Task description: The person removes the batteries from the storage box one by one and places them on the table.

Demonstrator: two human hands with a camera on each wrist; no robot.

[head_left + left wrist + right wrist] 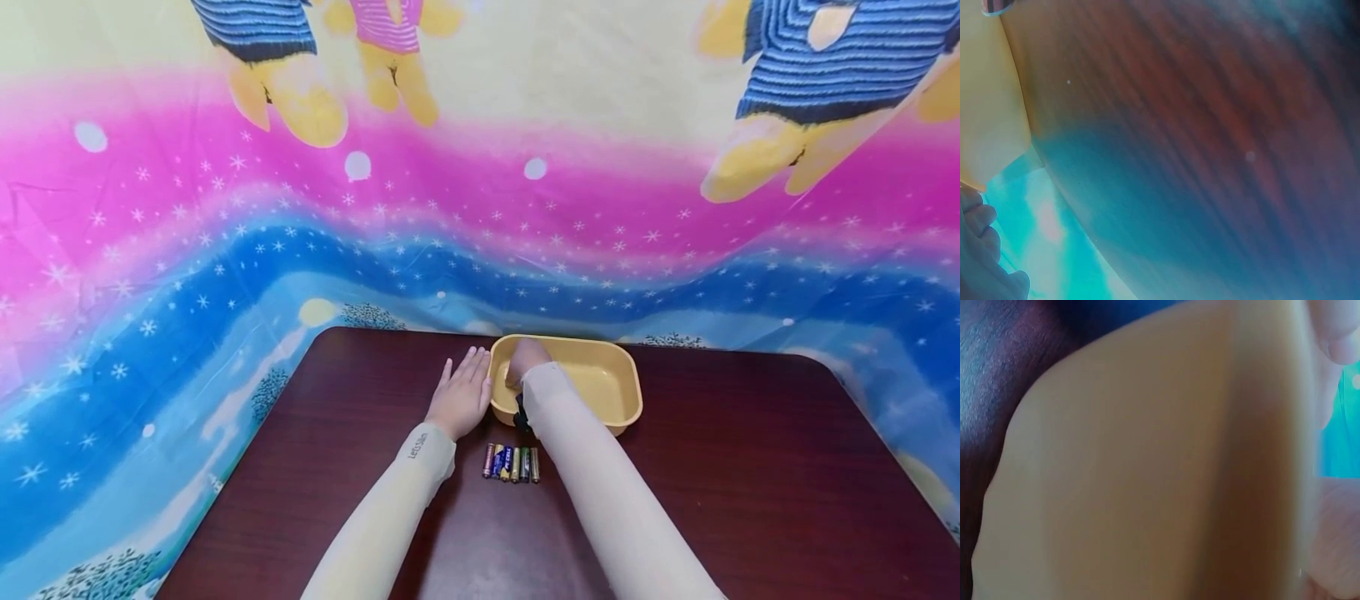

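Note:
A yellow plastic basin sits near the back of the table. My left hand lies beside its left end, fingers straight and pointing away, at or very near the wall. In the left wrist view, the fingers of the left hand appear by the basin. My right hand reaches down into the left part of the basin. Its fingertips are hidden in the head view, so whether it holds something cannot be told. The basin wall fills most of the right wrist view, blurred.
Several batteries lie side by side in a row on the dark wooden table, in front of the basin and between the forearms. A colourful printed cloth hangs behind the table and along its left side.

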